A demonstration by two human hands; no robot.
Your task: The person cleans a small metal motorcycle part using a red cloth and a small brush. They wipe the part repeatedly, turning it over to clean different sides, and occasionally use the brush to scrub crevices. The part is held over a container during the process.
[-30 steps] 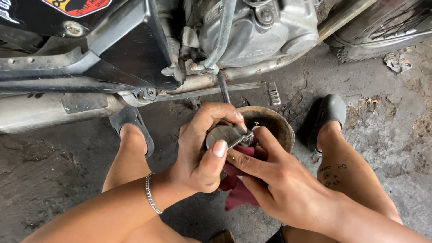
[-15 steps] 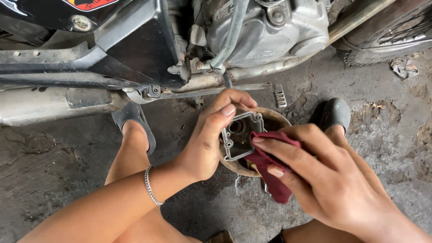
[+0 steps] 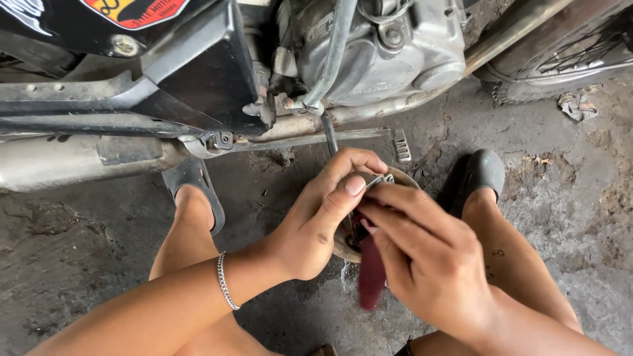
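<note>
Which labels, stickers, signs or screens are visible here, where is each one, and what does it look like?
Sticker: on the black motorcycle panel at the top left, cut off by the frame edge; orange-red with yellow and a pale border.
Pale marking: on black bodywork in the top left corner, only partly visible.
Small dark ink marks: on the person's right leg, near the right hand.
No packages, signs or screens.

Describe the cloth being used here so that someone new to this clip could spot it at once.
Below the grey motorcycle engine, the person's two hands meet over a round rusty metal bowl on the concrete floor. The dark red rag hangs from under the right hand. It is the only soft, red thing among metal parts.
</note>
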